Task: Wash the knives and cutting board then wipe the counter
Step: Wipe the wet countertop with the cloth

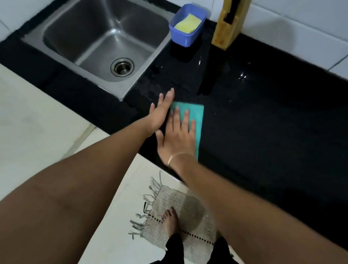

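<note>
Cloth (196, 116) lies flat on the counter (276, 131), long side running away from the edge; right hand (177, 135) presses it, fingers straight, left hand (162, 109) flat beside it.

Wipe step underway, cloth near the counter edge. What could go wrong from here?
1. Water drops sit far right of the cloth; the wipe may miss them.
2. The right hand presses the cloth close to the counter front edge; pushed water could drip onto the rug by the bare foot.
3. A wide sweep might bump the knife block or the blue tub.
</note>
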`<action>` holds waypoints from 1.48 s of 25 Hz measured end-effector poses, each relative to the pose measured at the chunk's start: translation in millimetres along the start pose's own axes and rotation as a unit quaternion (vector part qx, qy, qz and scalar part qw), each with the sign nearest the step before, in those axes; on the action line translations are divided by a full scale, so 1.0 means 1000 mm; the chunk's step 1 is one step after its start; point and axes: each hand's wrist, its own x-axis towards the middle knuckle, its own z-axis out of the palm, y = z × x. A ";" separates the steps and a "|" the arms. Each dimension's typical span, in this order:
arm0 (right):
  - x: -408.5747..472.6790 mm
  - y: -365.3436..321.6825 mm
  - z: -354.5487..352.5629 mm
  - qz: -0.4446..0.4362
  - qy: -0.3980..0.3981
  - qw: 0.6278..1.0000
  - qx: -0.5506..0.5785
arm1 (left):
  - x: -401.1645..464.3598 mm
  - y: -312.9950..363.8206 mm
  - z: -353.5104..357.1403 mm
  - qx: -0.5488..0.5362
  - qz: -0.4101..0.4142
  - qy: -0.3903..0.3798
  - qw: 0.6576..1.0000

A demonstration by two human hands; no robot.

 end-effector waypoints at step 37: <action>0.142 0.193 -0.055 0.207 0.024 0.978 0.004 | 0.058 0.010 0.000 0.434 -0.073 0.066 0.896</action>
